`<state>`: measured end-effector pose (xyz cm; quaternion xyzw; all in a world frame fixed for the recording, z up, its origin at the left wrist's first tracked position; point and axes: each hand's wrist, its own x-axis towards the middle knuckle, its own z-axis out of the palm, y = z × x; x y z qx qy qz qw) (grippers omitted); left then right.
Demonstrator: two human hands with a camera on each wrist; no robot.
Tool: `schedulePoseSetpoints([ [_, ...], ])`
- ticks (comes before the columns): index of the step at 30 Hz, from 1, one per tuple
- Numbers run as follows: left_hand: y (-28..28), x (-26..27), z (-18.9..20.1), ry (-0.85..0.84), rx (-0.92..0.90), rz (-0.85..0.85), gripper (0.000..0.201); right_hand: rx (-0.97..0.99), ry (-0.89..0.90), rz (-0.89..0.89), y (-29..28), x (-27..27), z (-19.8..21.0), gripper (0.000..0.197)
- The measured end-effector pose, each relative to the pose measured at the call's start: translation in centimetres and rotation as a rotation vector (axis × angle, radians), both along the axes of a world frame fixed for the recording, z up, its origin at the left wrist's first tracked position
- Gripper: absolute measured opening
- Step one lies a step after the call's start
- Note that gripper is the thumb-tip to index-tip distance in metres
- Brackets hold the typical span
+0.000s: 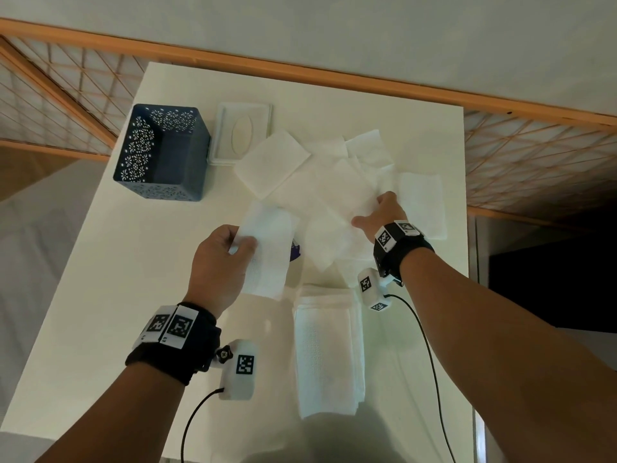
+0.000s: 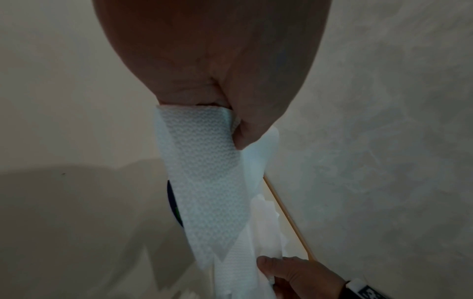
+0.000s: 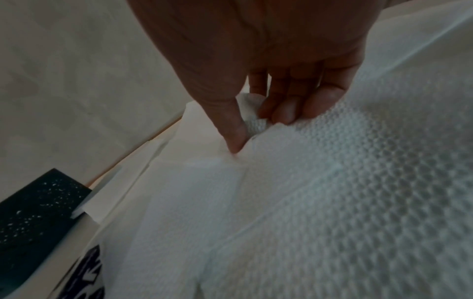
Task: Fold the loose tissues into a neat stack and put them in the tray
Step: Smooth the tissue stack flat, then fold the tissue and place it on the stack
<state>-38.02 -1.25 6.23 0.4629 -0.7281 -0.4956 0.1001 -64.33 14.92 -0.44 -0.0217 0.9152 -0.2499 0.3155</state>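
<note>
Several loose white tissues (image 1: 334, 182) lie overlapping across the middle of the white table (image 1: 140, 262). My left hand (image 1: 238, 242) pinches one folded tissue (image 1: 267, 255) by its near-left edge and holds it off the table. In the left wrist view that tissue (image 2: 204, 182) hangs from the left hand (image 2: 230, 125). My right hand (image 1: 372, 210) reaches into the pile. The right wrist view shows the right hand (image 3: 256, 131) pinching a bunched bit of tissue (image 3: 256, 123) between thumb and fingers. A stack of folded tissues (image 1: 329, 355) lies near the front edge. The dark blue perforated tray (image 1: 163, 152) stands at the back left.
A white lid with an oval opening (image 1: 240, 132) lies beside the tray. A dark printed packet (image 1: 295, 250) peeks out from under the tissues. An orange wooden rail (image 1: 367, 81) runs behind the table. Cables trail from both wrist cameras.
</note>
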Motion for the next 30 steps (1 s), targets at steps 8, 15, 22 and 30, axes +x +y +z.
schedulePoseSetpoints([
  [8, 0.4, 0.9, 0.1, -0.008, 0.009, 0.007, 0.011, -0.095, 0.101, 0.011, 0.7, 0.6, -0.5, 0.041],
  [15, 0.4, 1.2, 0.3, 0.007, 0.035, 0.019, 0.011, -0.144, 0.204, 0.063, 1.0, 0.8, -0.3, 0.036],
  [22, 0.2, 1.3, 0.2, -0.002, 0.042, 0.008, 0.01, -0.099, 0.33, 0.19, 0.6, 0.7, 1.3, 0.028],
  [30, 0.9, -0.3, 0.6, 0.017, 0.118, 0.05, 0.004, -0.043, 0.438, 0.264, 1.9, 0.7, 4.9, 0.016],
])
